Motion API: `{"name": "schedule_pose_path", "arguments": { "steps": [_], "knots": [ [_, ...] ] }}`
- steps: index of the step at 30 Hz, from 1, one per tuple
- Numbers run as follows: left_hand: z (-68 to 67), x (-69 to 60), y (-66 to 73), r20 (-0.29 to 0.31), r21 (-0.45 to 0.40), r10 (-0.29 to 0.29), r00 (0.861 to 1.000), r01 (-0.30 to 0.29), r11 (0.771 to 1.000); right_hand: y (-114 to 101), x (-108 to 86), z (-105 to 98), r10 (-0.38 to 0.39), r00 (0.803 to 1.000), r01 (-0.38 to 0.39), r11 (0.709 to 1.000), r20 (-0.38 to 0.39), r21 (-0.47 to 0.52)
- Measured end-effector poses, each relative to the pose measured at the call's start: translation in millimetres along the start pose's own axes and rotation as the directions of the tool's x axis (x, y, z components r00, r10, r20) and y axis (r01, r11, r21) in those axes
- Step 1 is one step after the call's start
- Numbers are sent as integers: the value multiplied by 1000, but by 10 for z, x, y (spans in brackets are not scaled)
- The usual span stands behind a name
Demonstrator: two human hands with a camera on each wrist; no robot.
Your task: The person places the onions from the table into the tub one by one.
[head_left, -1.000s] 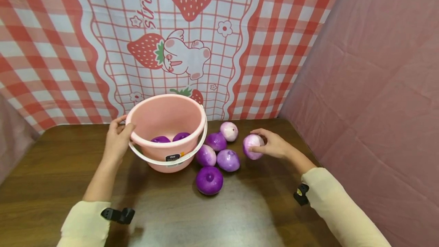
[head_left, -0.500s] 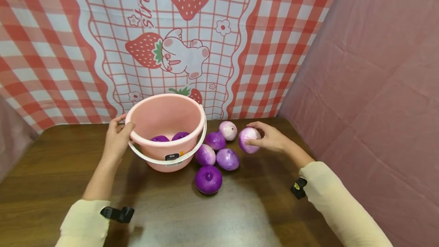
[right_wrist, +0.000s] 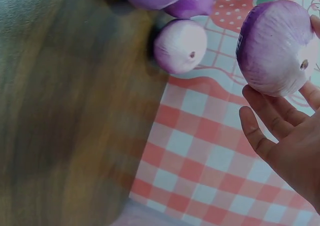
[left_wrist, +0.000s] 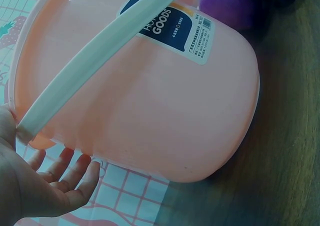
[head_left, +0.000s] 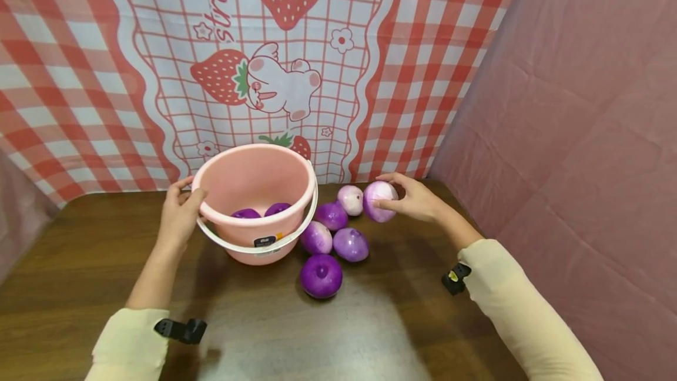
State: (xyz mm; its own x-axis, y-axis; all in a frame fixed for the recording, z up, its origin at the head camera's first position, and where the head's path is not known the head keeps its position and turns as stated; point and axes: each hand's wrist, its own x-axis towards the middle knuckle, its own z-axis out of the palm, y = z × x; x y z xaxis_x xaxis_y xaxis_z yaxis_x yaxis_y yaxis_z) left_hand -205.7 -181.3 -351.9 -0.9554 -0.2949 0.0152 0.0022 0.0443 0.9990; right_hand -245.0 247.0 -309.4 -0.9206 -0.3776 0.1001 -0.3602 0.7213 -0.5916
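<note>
Eight onions can be counted in the head view: five on the bench [head_left: 254, 322] at the centre of the frame, two purple onions [head_left: 277, 209] inside the single pink bucket [head_left: 238, 233] at centre-left, and one held onion [head_left: 378, 201] right of centre. Two hands work here: the right hand [head_left: 415, 199] has its grip spread to the breadth of the held onion, thumb and fingers curved about it, while the left hand [head_left: 182, 207] keeps a narrow grip, pinching the bucket's rim at its left side. One white handle [head_left: 254, 249] hangs across the bucket's front. In the head view the held onion looks almost against the pale onion [head_left: 350, 200]; the right wrist view shows a gap between them, and a brown root spot on the held onion. Only the left wrist view makes the bucket's label [left_wrist: 175, 28] legible, with "GOODS" and a barcode, and two purple shapes sit at its upper right.
</note>
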Motion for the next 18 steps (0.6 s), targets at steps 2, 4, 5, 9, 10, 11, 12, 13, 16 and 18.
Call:
{"name": "schedule_pose_path", "arguments": {
  "steps": [2, 4, 5, 9, 10, 11, 12, 13, 16, 18],
  "knots": [
    [1, -1, 2, 0, -7, -1, 1000, 1, 1000, -25, 12, -12, 1, 1000, -1, 1000, -1, 2],
    [3, -2, 2, -1, -17, -2, 1000, 2, 1000, -50, 26, -21, 6, 1000, -6, 1000, -4, 5],
    [2, -3, 3, -1, -21, -2, 1000, 2, 1000, -62, 31, -26, 5, 1000, -5, 1000, -4, 8],
    [4, -6, 2, -4, -31, -2, 1000, 2, 1000, -111, 50, -44, 7, 1000, -7, 1000, -1, 21],
    [5, -7, 2, -6, -33, -2, 1000, 2, 999, -123, 55, -47, 6, 1000, -6, 1000, 1, 22],
    [5, -8, 1, -7, -33, -2, 1000, 1, 999, -136, 59, -50, 6, 1000, -6, 1000, 3, 22],
    [6, -9, 1, -9, -32, -1, 1000, 1, 999, -147, 61, -52, 7, 1000, -7, 1000, 6, 21],
    [6, -10, 1, -9, -34, -1, 1000, 1, 999, -160, 65, -54, 7, 1000, -7, 1000, 9, 20],
    [9, -11, 4, -10, -34, -1, 1000, 1, 999, -197, 80, -66, 4, 1000, -4, 1000, 10, 4],
    [10, -13, 8, -8, -31, -1, 1000, 0, 1000, -226, 94, -78, -1, 1000, 2, 1000, 5, -6]
  ]
}}
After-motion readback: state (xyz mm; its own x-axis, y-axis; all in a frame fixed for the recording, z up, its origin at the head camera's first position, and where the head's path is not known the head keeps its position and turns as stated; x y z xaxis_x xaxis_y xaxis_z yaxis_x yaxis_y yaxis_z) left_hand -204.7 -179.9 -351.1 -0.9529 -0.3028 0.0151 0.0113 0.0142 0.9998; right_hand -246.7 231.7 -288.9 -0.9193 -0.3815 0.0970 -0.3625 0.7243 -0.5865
